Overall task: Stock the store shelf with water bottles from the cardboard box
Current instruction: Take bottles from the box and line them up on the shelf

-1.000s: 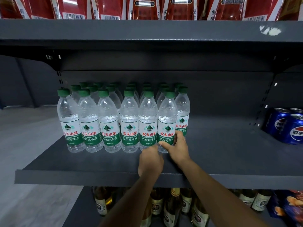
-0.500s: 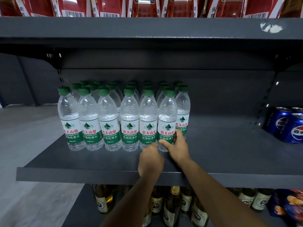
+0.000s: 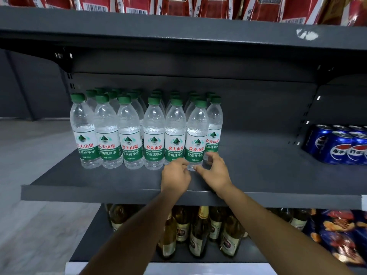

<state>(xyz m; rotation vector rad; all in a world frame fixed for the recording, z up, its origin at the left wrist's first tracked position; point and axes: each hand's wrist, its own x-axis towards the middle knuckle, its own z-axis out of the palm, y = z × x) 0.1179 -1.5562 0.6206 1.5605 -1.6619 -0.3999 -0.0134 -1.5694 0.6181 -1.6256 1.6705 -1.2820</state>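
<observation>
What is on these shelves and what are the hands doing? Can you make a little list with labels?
middle shelf: grey, holds the water bottles in rows, green caps, upright
front row: six bottles side by side
soda cans: blue, at the right end of the same shelf
left hand: at the foot of the front bottles, fingers curled; grip hard to tell
right hand: fingers bent round the base of the end bottle
top shelf: red packets
bottom shelf: glass bottles and snack bags
cardboard box: not in view
</observation>
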